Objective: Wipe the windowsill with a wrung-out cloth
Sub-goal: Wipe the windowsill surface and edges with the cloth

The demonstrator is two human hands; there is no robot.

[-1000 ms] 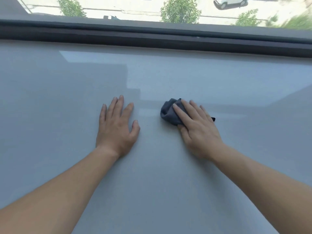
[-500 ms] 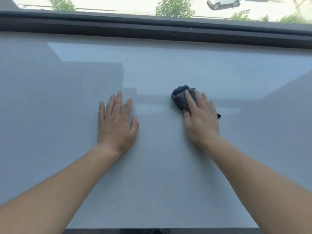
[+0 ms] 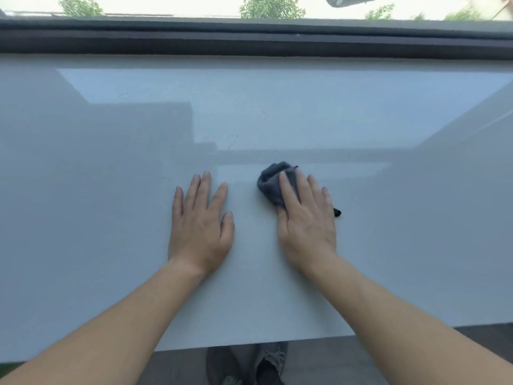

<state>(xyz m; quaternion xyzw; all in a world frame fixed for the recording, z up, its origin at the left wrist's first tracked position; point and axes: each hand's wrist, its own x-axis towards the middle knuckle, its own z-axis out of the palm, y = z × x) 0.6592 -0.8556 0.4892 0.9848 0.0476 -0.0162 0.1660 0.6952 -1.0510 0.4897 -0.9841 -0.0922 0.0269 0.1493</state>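
A wide, glossy light-grey windowsill [image 3: 277, 112] fills most of the view. A small bunched dark-grey cloth [image 3: 270, 180] lies on it near the middle. My right hand [image 3: 305, 220] presses flat on the cloth with straight fingers; most of the cloth is hidden beneath the palm, and a dark corner pokes out on the right. My left hand [image 3: 200, 226] rests flat on the bare sill, fingers spread, a short gap to the left of the cloth.
A dark window frame [image 3: 249, 40] runs along the sill's far edge, with trees and a car outside beyond the glass. The sill's near edge [image 3: 249, 343] ends above a dark floor where my shoes [image 3: 247, 362] show.
My right hand has slid the cloth back toward me and a little leftward after pushing it away. The left hand has stayed planted. The view has tipped down, showing the sill's near edge.
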